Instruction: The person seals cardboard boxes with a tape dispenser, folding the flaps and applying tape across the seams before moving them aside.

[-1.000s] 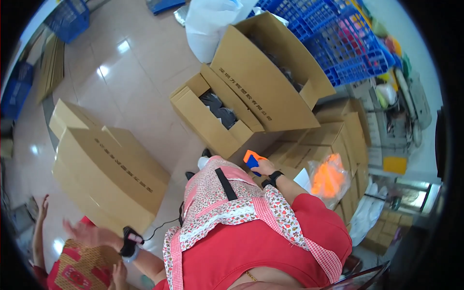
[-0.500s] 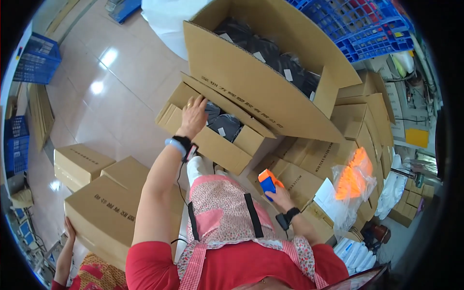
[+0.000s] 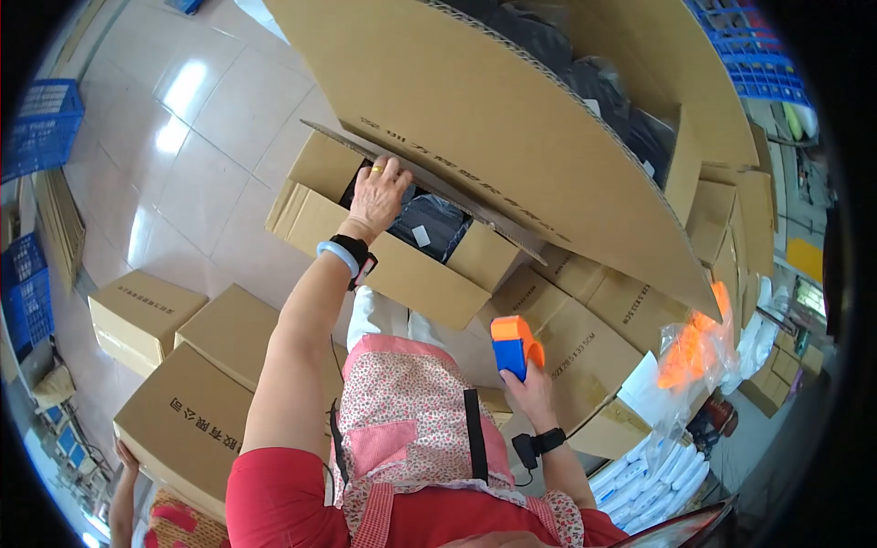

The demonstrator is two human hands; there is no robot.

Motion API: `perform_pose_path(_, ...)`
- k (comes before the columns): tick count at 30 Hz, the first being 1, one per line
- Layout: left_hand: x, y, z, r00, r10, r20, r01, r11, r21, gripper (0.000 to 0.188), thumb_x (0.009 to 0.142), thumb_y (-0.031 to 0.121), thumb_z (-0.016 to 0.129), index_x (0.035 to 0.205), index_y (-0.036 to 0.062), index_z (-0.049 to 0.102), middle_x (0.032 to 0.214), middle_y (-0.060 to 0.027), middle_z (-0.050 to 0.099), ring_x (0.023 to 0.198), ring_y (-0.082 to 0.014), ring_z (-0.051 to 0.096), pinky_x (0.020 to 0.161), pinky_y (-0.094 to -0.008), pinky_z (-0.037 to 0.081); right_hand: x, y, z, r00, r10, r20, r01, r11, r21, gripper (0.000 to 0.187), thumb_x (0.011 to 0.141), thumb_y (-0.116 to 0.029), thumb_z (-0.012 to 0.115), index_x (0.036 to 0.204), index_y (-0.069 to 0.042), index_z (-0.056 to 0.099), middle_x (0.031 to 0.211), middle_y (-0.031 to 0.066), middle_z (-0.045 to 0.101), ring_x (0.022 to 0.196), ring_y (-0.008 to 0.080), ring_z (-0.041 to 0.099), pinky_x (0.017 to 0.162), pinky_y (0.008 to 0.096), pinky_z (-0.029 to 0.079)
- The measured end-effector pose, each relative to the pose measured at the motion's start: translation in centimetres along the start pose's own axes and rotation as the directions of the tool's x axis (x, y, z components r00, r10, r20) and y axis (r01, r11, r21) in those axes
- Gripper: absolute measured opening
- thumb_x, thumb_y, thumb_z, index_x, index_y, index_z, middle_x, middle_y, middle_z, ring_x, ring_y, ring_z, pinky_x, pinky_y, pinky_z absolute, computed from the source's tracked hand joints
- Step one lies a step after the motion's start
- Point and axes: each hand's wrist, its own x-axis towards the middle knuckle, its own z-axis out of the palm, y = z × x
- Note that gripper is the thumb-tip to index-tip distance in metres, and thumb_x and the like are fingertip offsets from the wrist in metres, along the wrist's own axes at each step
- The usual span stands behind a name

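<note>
My left hand, wearing a ring, reaches into an open carton in front of me. Its fingers are curled close together by the far flap, over black plastic-wrapped packs, one bearing a white label. The fingertips are hidden, so what they grip cannot be made out. Lower right, my right hand is closed around an orange and blue tape dispenser, held up beside the carton, apart from it. A much larger open carton with more dark wrapped packs stands directly beyond.
Closed cartons are stacked at lower left, where another person's hand touches one. More cartons lie to the right, near a clear bag of orange items. Blue crates stand at the left edge; tiled floor lies between.
The view has shifted nearer the cartons. My left hand has curled its fingers more over the packs, which look flatter. The tape dispenser in my right hand is now more upright.
</note>
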Motion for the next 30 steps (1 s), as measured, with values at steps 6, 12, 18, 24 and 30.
perform_pose_path(6, -1.2, -0.4, 1.4, 0.995, -0.031, -0.091, 0.033, 0.999, 0.022, 0.038, 0.071, 0.009, 0.057, 0.108, 0.0174, 0.056, 0.111, -0.0034, 0.052, 0.108, -0.0222, 0.05, 0.086, -0.0399, 0.038, 8.1, -2.6, -2.3, 0.925, -0.135, -0.354, 0.103, 0.989, -0.106, 0.053, 0.08, -0.037, 0.066, 0.113, 0.002, 0.053, 0.092, 0.0228, 0.062, 0.087, 0.0399, 0.059, 0.077, 0.0464, 0.046)
perform_pose_path(12, -4.6, -0.3, 2.6, 0.988, -0.102, -0.114, 0.096, 0.994, -0.051, 0.049, 0.069, 0.008, 0.059, 0.116, 0.0176, 0.054, 0.124, -0.0024, 0.049, 0.118, -0.0184, 0.046, 0.093, -0.043, 0.034, 12.0, -3.5, -2.5, 0.925, -0.21, -0.316, 0.109, 0.945, -0.308, 0.054, 0.079, -0.039, 0.067, 0.112, 0.002, 0.053, 0.091, 0.0228, 0.062, 0.084, 0.0382, 0.061, 0.074, 0.0452, 0.048)
perform_pose_path(18, -13.6, -1.4, 6.8, 0.982, -0.182, 0.054, 0.178, 0.981, 0.076, 0.054, 0.07, 0.005, 0.059, 0.123, 0.0177, 0.053, 0.129, -0.0017, 0.05, 0.125, -0.0181, 0.043, 0.102, -0.0485, 0.028, 15.6, -5.5, 2.7, 0.978, -0.042, 0.203, 0.128, 0.893, -0.432, 0.052, 0.08, -0.041, 0.066, 0.107, 0.002, 0.052, 0.079, 0.019, 0.064, 0.072, 0.0358, 0.062, 0.072, 0.0449, 0.048)
perform_pose_path(24, -12.6, -2.3, 8.5, 0.957, -0.249, 0.146, 0.256, 0.966, -0.032, 0.05, 0.075, 0.012, 0.061, 0.124, 0.0173, 0.052, 0.132, -0.0044, 0.049, 0.123, -0.0242, 0.044, 0.102, -0.0532, 0.029, 16.7, 0.2, 10.6, 0.983, -0.108, 0.152, 0.162, 0.898, -0.41, 0.053, 0.082, -0.041, 0.064, 0.108, 0.003, 0.05, 0.073, 0.017, 0.063, 0.068, 0.0357, 0.062, 0.073, 0.0449, 0.047)
perform_pose_path(30, -7.9, -16.8, 9.4, 0.68, -0.714, -0.166, 0.725, 0.689, 0.009, 0.056, 0.083, 0.052, 0.054, 0.123, 0.0119, 0.052, 0.116, -0.0163, 0.059, 0.11, -0.0341, 0.053, 0.092, -0.0491, 0.039, 16.4, 0.5, 12.5, 0.981, -0.147, 0.125, 0.188, 0.877, -0.442, 0.054, 0.083, -0.04, 0.062, 0.112, 0.004, 0.05, 0.089, 0.0243, 0.062, 0.083, 0.0367, 0.062, 0.076, 0.0447, 0.047)
